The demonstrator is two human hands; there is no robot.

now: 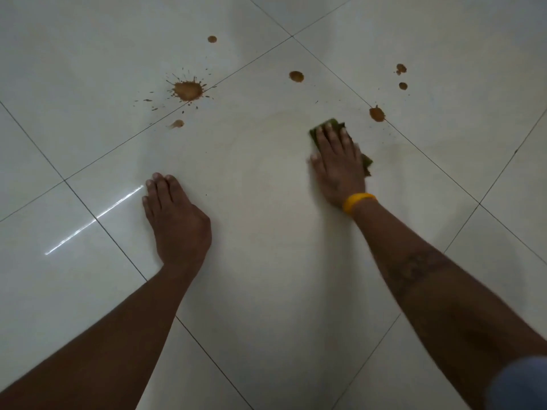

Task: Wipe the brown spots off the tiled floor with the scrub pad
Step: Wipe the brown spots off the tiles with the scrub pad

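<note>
Green scrub pad: flat on the floor under the right hand, only its far edge and right corner showing past the fingers; right of centre, on the big middle tile
Right hand: palm down on the pad, fingers straight and spread, pressing it to the floor; nothing curled round it
Yellow wristband: round the right wrist
Left hand: flat on the floor at near left, fingers straight and close together, holding nothing
Tiled floor: pale glossy tiles with dark grout lines running diagonally; a bright streak of reflected light lies left of the left hand
Smear: faint tan haze on the middle tile, left of the pad
Large splat: brown, with fine splashes around it, far left, beside a grout line
Small smudge: brown, just near of the splat
Far spot: small brown dot, farthest of all
Middle spot: brown, far of the pad
Nearest spot: brown, just right of the pad, on a grout line, apart from it
Right pair: two small brown spots at far right
Blue sleeve: at the near right corner
</note>
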